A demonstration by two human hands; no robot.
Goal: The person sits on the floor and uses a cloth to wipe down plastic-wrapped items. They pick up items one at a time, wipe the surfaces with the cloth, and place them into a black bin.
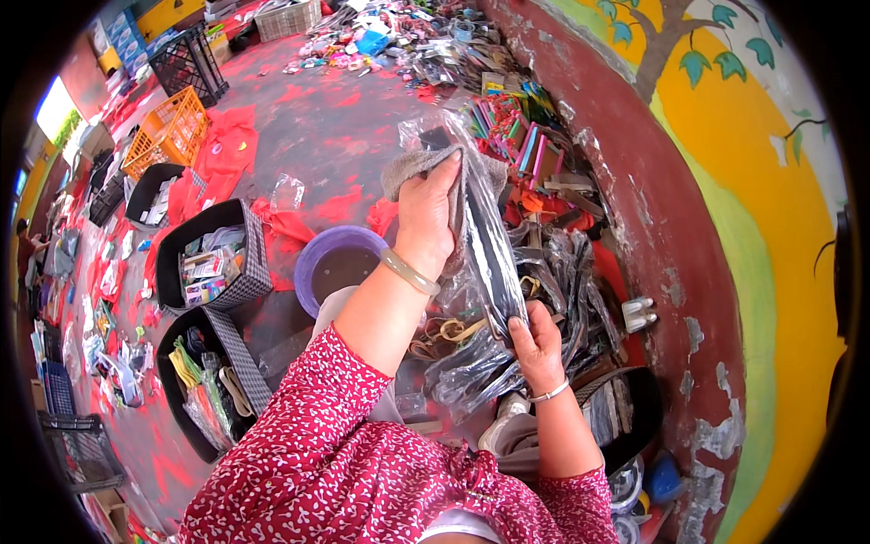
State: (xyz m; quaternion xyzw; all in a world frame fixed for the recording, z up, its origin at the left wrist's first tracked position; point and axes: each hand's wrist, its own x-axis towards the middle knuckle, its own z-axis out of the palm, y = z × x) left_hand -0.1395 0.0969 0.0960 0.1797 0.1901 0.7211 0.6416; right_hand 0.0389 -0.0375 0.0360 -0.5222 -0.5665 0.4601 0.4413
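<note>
Your left hand (426, 213) clamps grey cloth (408, 166) against a plastic-wrapped package (494, 258); your right hand (541, 351) pinches its near end. Slick-looking, it could slip if held loosely.

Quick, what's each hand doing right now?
Left hand: closed, holding a gray cloth against a clear-wrapped package.
Right hand: closed, gripping the package's lower end.

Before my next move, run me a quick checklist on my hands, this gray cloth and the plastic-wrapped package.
1. Left hand gripping the gray cloth: ok.
2. Right hand holding the package near its lower end: ok.
3. Cloth against the package: ok, at its upper part.
4. Package free of dust: cannot tell, the plastic glares.
5. Purple basin apart from both hands: ok.
6. Wrapped pieces below neatly stacked: not ok, jumbled.
</note>
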